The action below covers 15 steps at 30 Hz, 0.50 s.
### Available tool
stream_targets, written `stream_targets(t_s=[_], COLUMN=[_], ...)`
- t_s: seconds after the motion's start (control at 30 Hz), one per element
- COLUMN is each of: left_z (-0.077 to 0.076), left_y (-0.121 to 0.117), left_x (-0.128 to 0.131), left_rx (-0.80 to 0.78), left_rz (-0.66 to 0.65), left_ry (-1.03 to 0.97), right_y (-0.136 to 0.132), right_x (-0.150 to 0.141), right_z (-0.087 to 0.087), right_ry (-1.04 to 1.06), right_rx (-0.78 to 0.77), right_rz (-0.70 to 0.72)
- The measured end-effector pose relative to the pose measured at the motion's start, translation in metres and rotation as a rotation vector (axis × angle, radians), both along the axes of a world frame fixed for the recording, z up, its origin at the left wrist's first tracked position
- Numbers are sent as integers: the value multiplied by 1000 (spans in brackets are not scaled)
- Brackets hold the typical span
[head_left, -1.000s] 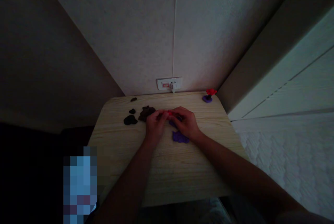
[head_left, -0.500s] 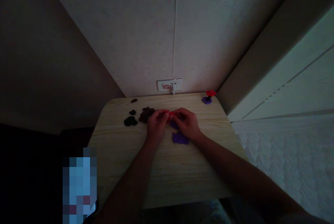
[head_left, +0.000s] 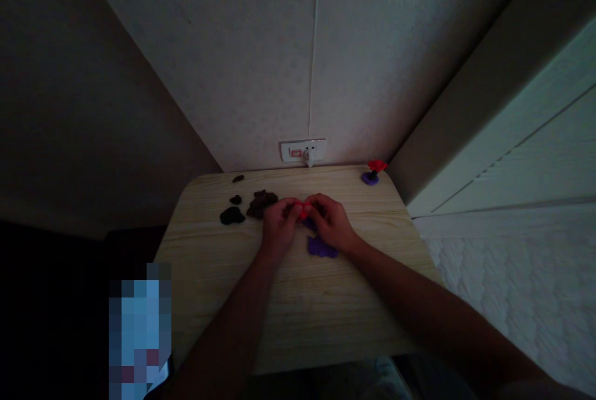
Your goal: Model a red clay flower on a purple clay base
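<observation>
Between my two hands is a small piece of red modelling clay (head_left: 304, 209). My left hand (head_left: 280, 224) pinches its left side, and my right hand (head_left: 331, 223) pinches its right side with thumb and fingers. A purple clay piece (head_left: 309, 223) is partly hidden just under the hands. Closer to me, a flat purple clay sheet (head_left: 322, 247) lies by my right wrist. Brown clay (head_left: 261, 204) sits beside my left hand, partly covered by it. At the far right stands a red clay flower (head_left: 377, 167) with a dark stem on a purple base (head_left: 370, 179).
Black clay (head_left: 232, 215) and two smaller dark bits (head_left: 236, 200) lie on the left of the wooden table (head_left: 326, 313). A wall socket (head_left: 303, 151) with a plug is just behind the table. At lower left is a pixelated bright screen (head_left: 139, 325).
The fingers have shifted slightly around the red clay, and more of it shows between the thumbs. Both hands stay in nearly the same place.
</observation>
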State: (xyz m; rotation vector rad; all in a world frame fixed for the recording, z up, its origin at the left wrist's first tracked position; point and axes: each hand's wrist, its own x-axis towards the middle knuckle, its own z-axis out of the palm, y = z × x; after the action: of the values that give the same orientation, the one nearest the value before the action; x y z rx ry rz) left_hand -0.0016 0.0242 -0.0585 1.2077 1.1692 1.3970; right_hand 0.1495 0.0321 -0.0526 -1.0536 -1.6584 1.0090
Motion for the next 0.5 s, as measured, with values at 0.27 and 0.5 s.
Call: stream_targets(t_s=[0.27, 0.5], left_z=[1, -4], left_y=[-1, 3], left_x=[5, 4], left_rx=[2, -15], left_rz=[54, 70], left_ry=[-105, -205], right_y=[1, 3], right_x=[-2, -2], right_z=[-3, -6], right_ry=[125, 162], right_rx=[0, -20], right_rz=[-56, -38])
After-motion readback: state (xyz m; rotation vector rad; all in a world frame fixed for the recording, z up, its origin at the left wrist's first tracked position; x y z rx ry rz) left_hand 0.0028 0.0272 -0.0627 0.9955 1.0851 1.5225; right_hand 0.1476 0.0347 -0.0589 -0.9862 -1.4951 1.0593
